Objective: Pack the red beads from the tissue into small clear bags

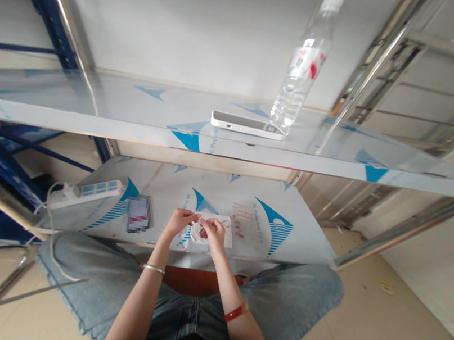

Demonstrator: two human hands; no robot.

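Observation:
My left hand (pixel 180 221) and my right hand (pixel 214 233) meet over a small white sheet or tray (pixel 223 239) near the front edge of the lower table. Fingers of both hands are pinched close together, nearly touching. Whatever they hold is too small to make out. Dark reddish small pieces (pixel 202 234) lie on the white sheet, partly hidden by my right hand. Just right of it, several thin clear packets or strips with reddish bits (pixel 240 220) rest on the table.
The lower table (pixel 310 239) carries a phone (pixel 139 214) and a white power strip (pixel 100 189) with a cable on the left. Above runs a shelf (pixel 131 128) with a white phone (pixel 246 124) and a water bottle (pixel 304 68). Metal posts stand on both sides.

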